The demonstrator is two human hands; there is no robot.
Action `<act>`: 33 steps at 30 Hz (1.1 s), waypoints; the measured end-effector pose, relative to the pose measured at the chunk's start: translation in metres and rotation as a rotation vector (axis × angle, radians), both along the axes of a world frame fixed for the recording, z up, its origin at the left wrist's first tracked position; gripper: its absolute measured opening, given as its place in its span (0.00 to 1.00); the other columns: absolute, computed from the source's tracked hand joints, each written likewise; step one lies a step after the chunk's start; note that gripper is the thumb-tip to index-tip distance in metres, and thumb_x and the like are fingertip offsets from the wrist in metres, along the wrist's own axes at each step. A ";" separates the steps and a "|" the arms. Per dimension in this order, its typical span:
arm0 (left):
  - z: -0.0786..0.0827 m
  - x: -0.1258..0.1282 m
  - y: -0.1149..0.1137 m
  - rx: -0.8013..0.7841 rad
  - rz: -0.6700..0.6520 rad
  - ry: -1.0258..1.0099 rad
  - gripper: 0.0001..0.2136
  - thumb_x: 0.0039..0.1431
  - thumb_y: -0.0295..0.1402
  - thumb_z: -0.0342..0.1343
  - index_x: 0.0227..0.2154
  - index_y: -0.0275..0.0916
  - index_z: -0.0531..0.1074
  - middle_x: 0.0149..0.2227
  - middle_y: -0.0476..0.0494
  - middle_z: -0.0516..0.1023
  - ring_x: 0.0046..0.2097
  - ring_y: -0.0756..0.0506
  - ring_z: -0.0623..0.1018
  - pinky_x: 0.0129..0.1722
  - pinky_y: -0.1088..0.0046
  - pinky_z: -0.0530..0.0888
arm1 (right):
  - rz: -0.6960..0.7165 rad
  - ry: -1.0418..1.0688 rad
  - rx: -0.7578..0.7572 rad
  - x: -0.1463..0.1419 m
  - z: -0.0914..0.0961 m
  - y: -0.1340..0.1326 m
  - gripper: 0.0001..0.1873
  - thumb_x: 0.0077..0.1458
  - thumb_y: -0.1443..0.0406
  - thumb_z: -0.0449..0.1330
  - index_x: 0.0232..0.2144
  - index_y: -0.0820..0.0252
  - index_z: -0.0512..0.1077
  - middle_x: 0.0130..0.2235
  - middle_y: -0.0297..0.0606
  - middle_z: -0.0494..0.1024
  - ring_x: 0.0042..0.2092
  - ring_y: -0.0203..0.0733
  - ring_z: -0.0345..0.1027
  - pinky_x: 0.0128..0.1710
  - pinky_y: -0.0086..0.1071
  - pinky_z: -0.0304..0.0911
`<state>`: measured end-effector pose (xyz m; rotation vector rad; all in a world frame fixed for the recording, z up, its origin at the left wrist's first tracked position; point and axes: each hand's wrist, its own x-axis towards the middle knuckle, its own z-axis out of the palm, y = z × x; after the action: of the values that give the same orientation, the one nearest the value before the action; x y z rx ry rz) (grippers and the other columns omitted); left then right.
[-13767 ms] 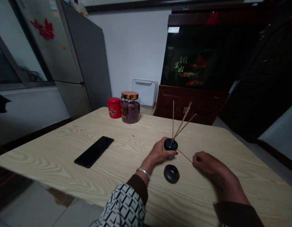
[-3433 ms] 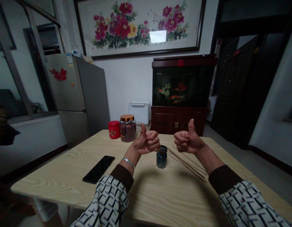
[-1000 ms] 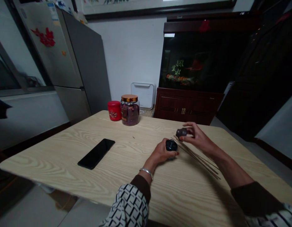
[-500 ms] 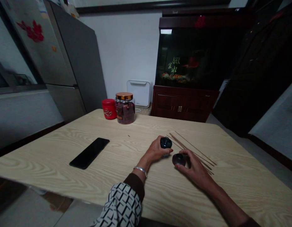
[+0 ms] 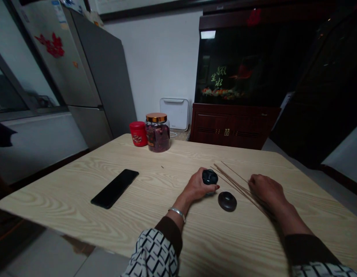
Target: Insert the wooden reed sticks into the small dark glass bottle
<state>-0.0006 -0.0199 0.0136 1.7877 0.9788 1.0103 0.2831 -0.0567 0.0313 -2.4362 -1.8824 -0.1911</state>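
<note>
My left hand (image 5: 197, 186) is closed around a small, dark, glossy round jar (image 5: 210, 177) that stands on the table; its lower part is mostly behind my thumb and fingers. Just right of it lies a dark brown round disc (image 5: 227, 201) with a raised middle, like a lid, touched by neither hand. My right hand (image 5: 266, 188) is curled with its fingers pinched over thin brown incense sticks (image 5: 232, 181), which lie slantwise on the table. The fingertips meet the sticks, and the near ends are hidden under the hand.
A black phone (image 5: 115, 188) lies on the wooden table (image 5: 155, 215) at the left. A red canister (image 5: 138, 134) and a copper-lidded jar (image 5: 158, 132) stand at the far edge. Behind are a fridge (image 5: 106, 77) and a fish tank (image 5: 236, 65).
My right hand has let go of the dark disc, leaving it on the table, and moved right onto the sticks. The left hand keeps its hold on the jar. The view has shifted slightly.
</note>
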 end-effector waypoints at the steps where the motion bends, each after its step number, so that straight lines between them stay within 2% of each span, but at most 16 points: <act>1: 0.001 0.000 0.000 -0.003 0.005 0.004 0.27 0.43 0.40 0.71 0.45 0.37 0.71 0.39 0.44 0.77 0.39 0.46 0.75 0.36 0.72 0.70 | 0.011 -0.012 0.001 -0.001 -0.001 0.001 0.15 0.59 0.63 0.51 0.33 0.57 0.77 0.40 0.48 0.81 0.42 0.51 0.74 0.34 0.37 0.58; 4: 0.002 0.000 -0.001 -0.013 0.005 -0.003 0.27 0.42 0.40 0.71 0.46 0.36 0.70 0.39 0.44 0.77 0.39 0.45 0.75 0.36 0.71 0.70 | 0.034 -0.009 0.004 -0.003 -0.002 0.003 0.15 0.60 0.65 0.50 0.34 0.60 0.77 0.40 0.53 0.81 0.41 0.53 0.75 0.35 0.39 0.59; 6: 0.004 0.000 -0.002 -0.013 -0.002 -0.009 0.27 0.42 0.39 0.71 0.46 0.36 0.70 0.39 0.43 0.78 0.39 0.45 0.75 0.36 0.71 0.70 | 0.022 0.021 0.060 -0.003 0.000 0.003 0.15 0.60 0.65 0.50 0.34 0.61 0.77 0.40 0.54 0.80 0.40 0.53 0.75 0.34 0.39 0.59; 9: 0.005 0.000 -0.003 -0.016 -0.002 -0.011 0.27 0.43 0.39 0.71 0.45 0.37 0.70 0.40 0.43 0.78 0.40 0.45 0.75 0.37 0.71 0.70 | -0.011 0.193 0.312 -0.005 0.009 0.004 0.14 0.61 0.61 0.51 0.35 0.59 0.75 0.38 0.51 0.80 0.37 0.51 0.73 0.32 0.38 0.59; 11: 0.005 0.000 -0.003 -0.020 0.003 -0.011 0.27 0.43 0.39 0.71 0.45 0.37 0.71 0.40 0.44 0.78 0.40 0.45 0.75 0.38 0.71 0.70 | 0.023 0.483 0.530 -0.013 0.021 0.005 0.12 0.59 0.59 0.54 0.35 0.58 0.74 0.36 0.46 0.80 0.35 0.46 0.72 0.31 0.36 0.60; 13: 0.003 0.000 -0.002 -0.020 0.005 -0.006 0.27 0.43 0.39 0.71 0.46 0.38 0.71 0.40 0.44 0.78 0.40 0.45 0.75 0.38 0.71 0.70 | 0.094 0.875 0.690 -0.029 0.038 0.006 0.11 0.55 0.57 0.59 0.35 0.58 0.74 0.35 0.43 0.80 0.31 0.41 0.69 0.28 0.32 0.61; 16: 0.000 0.000 0.000 -0.015 0.007 0.004 0.28 0.42 0.41 0.71 0.46 0.38 0.70 0.40 0.44 0.78 0.40 0.45 0.76 0.38 0.71 0.70 | 0.203 1.367 0.770 -0.064 0.068 0.009 0.17 0.48 0.57 0.67 0.40 0.57 0.75 0.36 0.39 0.78 0.29 0.35 0.65 0.23 0.27 0.59; 18: -0.001 0.001 0.001 -0.013 0.006 0.004 0.28 0.42 0.41 0.71 0.46 0.38 0.70 0.40 0.44 0.78 0.40 0.45 0.75 0.37 0.72 0.70 | 0.302 1.523 0.750 -0.087 0.083 0.011 0.19 0.45 0.59 0.69 0.41 0.57 0.76 0.36 0.38 0.78 0.30 0.34 0.66 0.22 0.24 0.59; 21: -0.001 0.002 0.001 -0.018 0.009 -0.002 0.28 0.42 0.41 0.71 0.46 0.38 0.70 0.40 0.44 0.78 0.39 0.45 0.75 0.37 0.72 0.70 | 0.408 1.563 0.725 -0.108 0.089 0.014 0.15 0.46 0.60 0.70 0.37 0.58 0.77 0.37 0.39 0.79 0.33 0.35 0.69 0.23 0.24 0.62; 28: 0.003 0.001 0.000 -0.025 0.012 0.026 0.29 0.41 0.42 0.72 0.46 0.39 0.70 0.41 0.44 0.78 0.41 0.44 0.76 0.39 0.72 0.69 | 0.439 1.410 0.775 -0.115 0.068 0.013 0.13 0.52 0.59 0.68 0.39 0.58 0.76 0.37 0.40 0.79 0.33 0.37 0.71 0.24 0.26 0.65; 33: 0.005 0.001 0.000 -0.022 0.008 0.031 0.29 0.41 0.41 0.71 0.47 0.39 0.70 0.42 0.43 0.79 0.42 0.43 0.76 0.40 0.71 0.69 | 0.453 1.368 0.716 -0.121 0.061 0.011 0.14 0.53 0.58 0.67 0.40 0.59 0.75 0.37 0.41 0.80 0.34 0.38 0.72 0.25 0.28 0.66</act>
<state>0.0004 -0.0196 0.0182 1.7873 1.0133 0.9751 0.1623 -0.0452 0.0928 -1.0240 -1.2354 0.5675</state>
